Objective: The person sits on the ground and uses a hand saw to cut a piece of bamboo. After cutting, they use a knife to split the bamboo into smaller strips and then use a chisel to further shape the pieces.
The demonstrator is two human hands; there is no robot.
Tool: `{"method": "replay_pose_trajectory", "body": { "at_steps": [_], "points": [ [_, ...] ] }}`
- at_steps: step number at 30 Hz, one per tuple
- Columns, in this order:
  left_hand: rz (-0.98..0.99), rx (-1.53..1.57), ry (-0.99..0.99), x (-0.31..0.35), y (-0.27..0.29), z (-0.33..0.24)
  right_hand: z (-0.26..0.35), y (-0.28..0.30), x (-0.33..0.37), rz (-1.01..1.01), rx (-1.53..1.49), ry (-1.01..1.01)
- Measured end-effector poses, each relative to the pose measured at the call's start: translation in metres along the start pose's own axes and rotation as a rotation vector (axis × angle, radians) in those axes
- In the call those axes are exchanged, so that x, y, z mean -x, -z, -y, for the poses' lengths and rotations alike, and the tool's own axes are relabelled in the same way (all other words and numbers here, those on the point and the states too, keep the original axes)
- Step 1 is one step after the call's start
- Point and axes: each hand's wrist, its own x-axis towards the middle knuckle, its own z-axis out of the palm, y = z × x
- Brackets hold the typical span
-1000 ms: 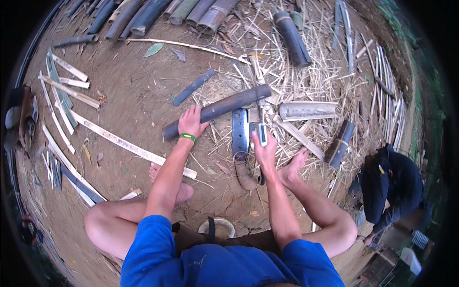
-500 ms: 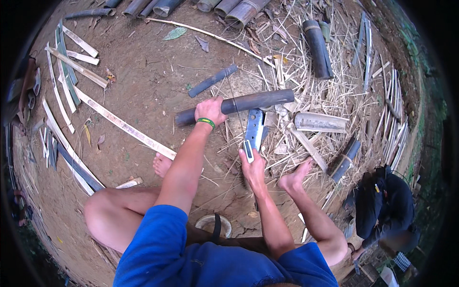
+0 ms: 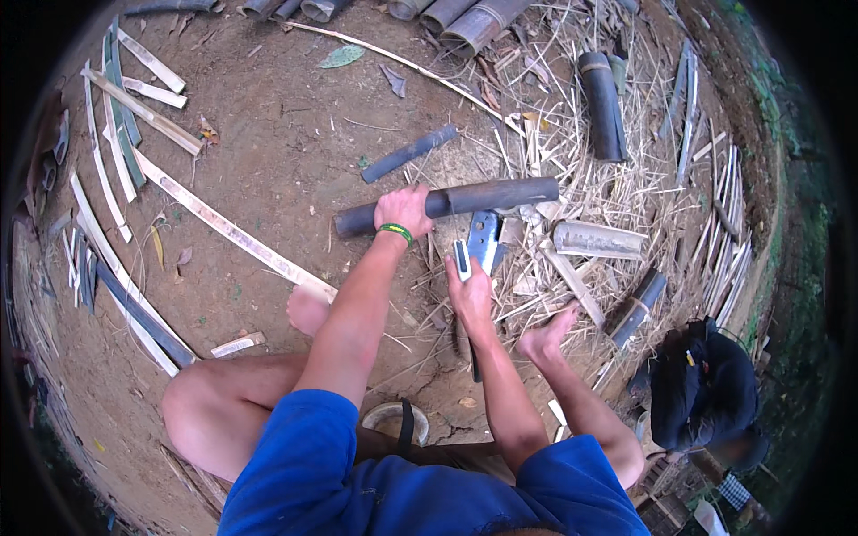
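My left hand (image 3: 402, 211) is wrapped round a dark bamboo tube (image 3: 500, 195) lying crosswise on the ground, pressing near its left part. Just below the tube, my right hand (image 3: 470, 293) is closed on the pale handle of a hand saw (image 3: 462, 261) with a dark inset. The saw's thin blade is hard to make out at this moment. Beside the handle, partly under the tube and my right hand, lies a flat grey metal blade (image 3: 484, 234) with holes in it.
Thin shavings (image 3: 572, 116) litter the ground at the right. A half-split bamboo piece (image 3: 597, 239), a dark tube (image 3: 602, 105) and a short tube (image 3: 636, 308) lie there. Split strips (image 3: 228, 230) spread leftward. A person in dark clothes (image 3: 706, 384) is at the lower right.
My right hand has moved the hand saw's handle forward, closer to the tube. The thin blade seen crossing the tube before no longer shows clearly. My left hand keeps its grip.
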Motion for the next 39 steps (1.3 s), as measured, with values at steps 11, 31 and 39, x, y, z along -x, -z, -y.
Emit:
{"method": "replay_pose_trajectory", "body": {
  "at_steps": [11,31,39],
  "points": [
    [-0.006,-0.002,-0.021,0.007,-0.005,0.001,0.002,-0.004,-0.009,-0.002,0.069,-0.070],
    [-0.029,0.098,0.108,0.000,0.009,-0.007,-0.005,0.013,0.017,0.023,-0.007,-0.044],
    [-0.062,0.095,0.118,0.005,0.013,-0.014,0.001,0.004,0.000,0.052,0.036,-0.090]
  ]
}}
